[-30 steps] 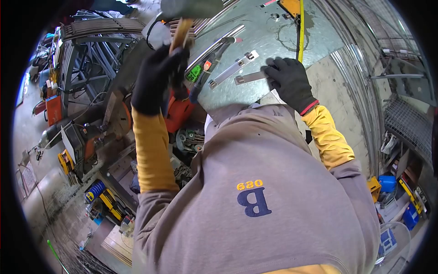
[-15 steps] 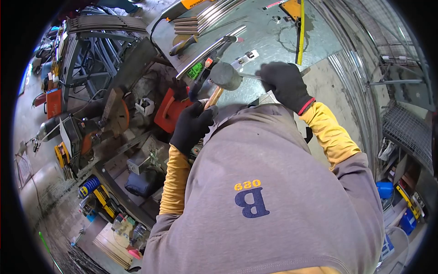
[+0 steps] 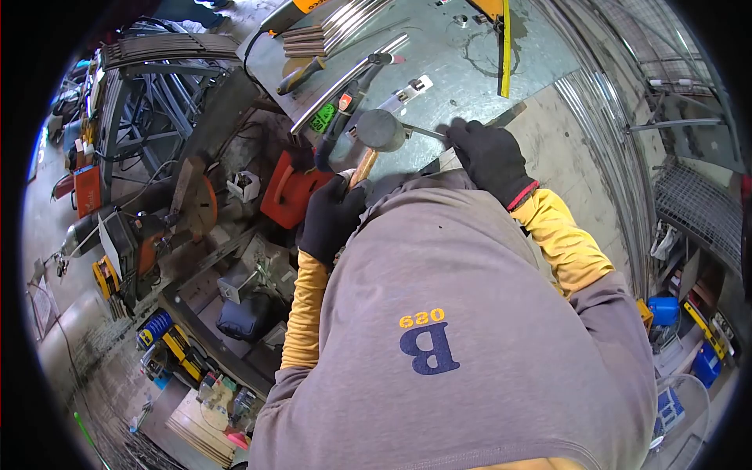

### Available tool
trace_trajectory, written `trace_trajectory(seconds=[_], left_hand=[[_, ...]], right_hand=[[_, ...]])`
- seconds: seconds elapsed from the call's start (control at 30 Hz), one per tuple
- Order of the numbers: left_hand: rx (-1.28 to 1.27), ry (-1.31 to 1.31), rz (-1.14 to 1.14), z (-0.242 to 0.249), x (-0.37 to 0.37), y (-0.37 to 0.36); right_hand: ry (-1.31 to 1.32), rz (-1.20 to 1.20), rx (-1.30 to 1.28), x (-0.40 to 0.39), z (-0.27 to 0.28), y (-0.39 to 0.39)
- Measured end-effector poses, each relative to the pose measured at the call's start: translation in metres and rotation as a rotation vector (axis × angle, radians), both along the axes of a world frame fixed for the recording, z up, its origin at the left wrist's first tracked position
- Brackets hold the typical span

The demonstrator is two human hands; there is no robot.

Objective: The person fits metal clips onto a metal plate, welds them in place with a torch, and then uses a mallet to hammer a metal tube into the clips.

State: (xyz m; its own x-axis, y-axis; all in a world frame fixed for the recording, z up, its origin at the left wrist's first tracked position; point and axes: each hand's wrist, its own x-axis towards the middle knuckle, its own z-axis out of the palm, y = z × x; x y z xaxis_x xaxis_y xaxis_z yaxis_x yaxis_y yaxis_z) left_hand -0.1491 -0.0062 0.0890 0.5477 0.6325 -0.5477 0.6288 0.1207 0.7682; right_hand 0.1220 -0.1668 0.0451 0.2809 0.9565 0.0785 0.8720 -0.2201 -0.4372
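Observation:
My left hand (image 3: 333, 215), in a black glove, is closed around the wooden handle of a mallet (image 3: 381, 130) with a thick grey round head. The head is over the near edge of the metal-topped bench (image 3: 446, 70). My right hand (image 3: 489, 160), also gloved in black, is closed on a thin metal bar (image 3: 424, 131). From my fingers the bar points left, and its far end overlaps the mallet head in this view. Just beyond the mallet lie a dark tool with a red button (image 3: 345, 102) and a small shiny metal fitting (image 3: 409, 92).
A dark-and-yellow handled tool (image 3: 301, 76), metal tubes (image 3: 345, 84) and a yellow-edged ruler (image 3: 505, 55) lie on the bench. A red plastic case (image 3: 288, 196) stands at its left. Long metal bars (image 3: 603, 133) run along the right. Another person's legs (image 3: 184, 11) show at top left.
The view has shifted a little, so the bench sits further up and left. My right hand has come slightly nearer my body. Both hands keep their holds.

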Motion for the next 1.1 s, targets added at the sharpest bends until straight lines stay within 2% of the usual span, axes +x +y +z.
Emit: trace_trajectory(seconds=[0.1, 0.23, 0.3, 0.43, 0.5, 0.6, 0.67, 0.8, 0.93, 1.0, 1.1], left_hand=[[-0.001, -0.036, -0.007, -0.006, -0.003, -0.002], [0.164, -0.119, -0.107, -0.016, -0.006, 0.001], [0.258, -0.154, -0.169, -0.016, -0.002, 0.003], [0.297, -0.039, -0.202, -0.003, 0.005, 0.001], [0.317, -0.011, -0.211, -0.003, 0.008, 0.003], [0.419, -0.013, -0.252, -0.006, 0.006, 0.007], [0.474, 0.081, -0.322, -0.004, 0.011, 0.01], [0.478, 0.024, -0.284, 0.001, 0.015, 0.007], [0.472, 0.026, -0.34, -0.01, 0.01, 0.012], [0.467, 0.016, -0.333, -0.004, 0.014, 0.01], [0.415, 0.018, -0.257, 0.001, 0.016, 0.007]], right_hand=[[0.159, -0.04, 0.069, -0.006, -0.016, -0.012], [0.261, -0.026, 0.057, 0.001, -0.033, -0.018], [0.296, -0.04, -0.125, 0.004, -0.031, -0.017], [0.315, -0.089, -0.112, 0.003, -0.035, -0.017], [0.243, -0.075, -0.057, 0.003, -0.042, -0.018], [0.26, -0.09, -0.076, 0.001, -0.044, -0.016], [0.259, -0.094, -0.055, 0.003, -0.042, -0.015], [0.274, -0.089, -0.032, 0.002, -0.039, -0.017], [0.275, -0.091, -0.055, 0.003, -0.044, -0.016], [0.27, -0.078, 0.02, 0.002, -0.048, -0.017], [0.293, -0.081, -0.016, 0.002, -0.044, -0.017]])
